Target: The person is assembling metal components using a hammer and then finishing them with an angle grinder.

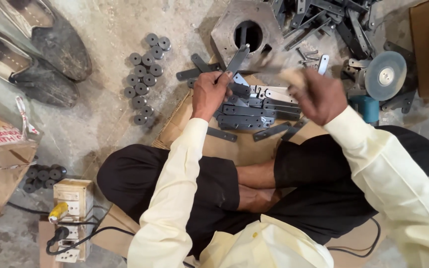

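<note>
A flat dark metal bar (236,60) is gripped upright in the closed left hand (208,94), above a pile of similar metal strips (254,113) laid on cardboard (189,116) on the floor. The right hand (319,97) is closed around a blurred wooden handle (289,74); the tool cannot be identified.

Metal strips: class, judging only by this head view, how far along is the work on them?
Done: cannot tell; nothing marks any flat strip in the pile on the cardboard as finished. In hand: the left hand holds one strip upright by the hexagonal block; the right hand is blurred, gripping something pale. Left: probably the pile.
</note>
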